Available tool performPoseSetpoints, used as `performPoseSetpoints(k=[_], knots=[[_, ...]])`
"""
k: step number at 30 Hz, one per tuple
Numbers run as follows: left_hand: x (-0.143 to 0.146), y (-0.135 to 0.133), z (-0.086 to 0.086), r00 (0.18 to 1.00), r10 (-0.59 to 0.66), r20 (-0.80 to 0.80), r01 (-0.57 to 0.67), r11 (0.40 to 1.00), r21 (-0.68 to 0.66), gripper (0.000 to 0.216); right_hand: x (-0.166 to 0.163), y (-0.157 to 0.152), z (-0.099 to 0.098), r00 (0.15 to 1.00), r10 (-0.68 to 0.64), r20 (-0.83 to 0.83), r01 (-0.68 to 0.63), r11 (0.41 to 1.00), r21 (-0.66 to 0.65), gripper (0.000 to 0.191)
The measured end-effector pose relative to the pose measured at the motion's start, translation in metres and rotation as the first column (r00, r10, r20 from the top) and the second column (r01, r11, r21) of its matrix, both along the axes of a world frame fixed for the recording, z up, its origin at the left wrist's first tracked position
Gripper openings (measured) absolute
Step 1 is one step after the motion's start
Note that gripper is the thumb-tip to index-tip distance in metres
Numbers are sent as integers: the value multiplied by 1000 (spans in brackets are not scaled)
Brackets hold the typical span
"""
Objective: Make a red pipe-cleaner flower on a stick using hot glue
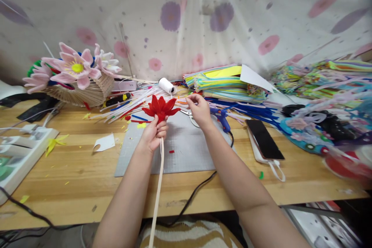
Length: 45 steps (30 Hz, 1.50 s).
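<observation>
My left hand is closed around the base of a red fuzzy flower with pointed petals. Its long cream stem runs down from my fist toward my lap, and a thin white thread hangs beside it. To the right of the flower, my right hand is raised with thumb and fingertips pinched together; what they hold, if anything, is too fine to see. Behind the flower lies a spool of white thread. Scissors rest partly hidden behind my right hand.
A grey cutting mat lies below my hands. Bundles of coloured pipe cleaners line the back. A blue glue gun and a phone sit at right. A power strip and a basket of pink flowers stand at left.
</observation>
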State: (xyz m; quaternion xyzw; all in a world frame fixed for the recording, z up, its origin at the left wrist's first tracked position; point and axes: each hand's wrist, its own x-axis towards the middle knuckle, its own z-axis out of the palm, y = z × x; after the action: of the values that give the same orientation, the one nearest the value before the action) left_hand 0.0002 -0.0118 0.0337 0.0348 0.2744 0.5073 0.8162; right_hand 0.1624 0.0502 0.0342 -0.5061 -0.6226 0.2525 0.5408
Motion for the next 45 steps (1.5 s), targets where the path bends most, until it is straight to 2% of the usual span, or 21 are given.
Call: performPoseSetpoints(k=[2,5,7,9,14,19,22,28,33,38,41,45], knots=[[3,1,0,999,8,-41,-7,1000,7,36,0,-5,3,996,53,65,-57,997,52,11],[12,2,1,984,60,-168,-58,998,19,34,-10,-17,9,934,146,325,-188,977,104,9],[18,2,3,963,94,-251,-89,996,31,32,-19,-21,10,876,144,461,-210,973,95,9],[23,1,6,941,121,-317,-111,993,49,30,-26,-22,10,838,125,531,-195,978,78,9],[29,-1,8,881,178,-438,-146,984,106,30,-32,-19,8,807,128,577,-182,983,37,10],[32,-1,2,838,243,-489,-173,968,184,30,-33,-19,10,789,117,603,-168,985,29,10],[34,-1,1,806,269,-526,-200,962,186,32,-34,-20,10,766,116,632,-174,984,31,10],[33,-3,-1,811,263,-522,-189,963,192,33,-35,-21,7,755,113,646,-171,985,28,9],[29,-2,-1,848,259,-462,-203,965,168,32,-27,-16,6,851,92,517,-137,989,50,9],[20,-3,2,939,152,-309,-143,988,51,33,-11,-6,6,957,72,282,-85,996,35,9],[12,-4,1,995,46,-89,-45,999,10,32,4,1,1,996,87,5,-87,996,-24,10],[4,-4,-2,990,-6,141,7,1000,-8,29,27,5,-10,926,-32,-375,-49,977,-206,17]])
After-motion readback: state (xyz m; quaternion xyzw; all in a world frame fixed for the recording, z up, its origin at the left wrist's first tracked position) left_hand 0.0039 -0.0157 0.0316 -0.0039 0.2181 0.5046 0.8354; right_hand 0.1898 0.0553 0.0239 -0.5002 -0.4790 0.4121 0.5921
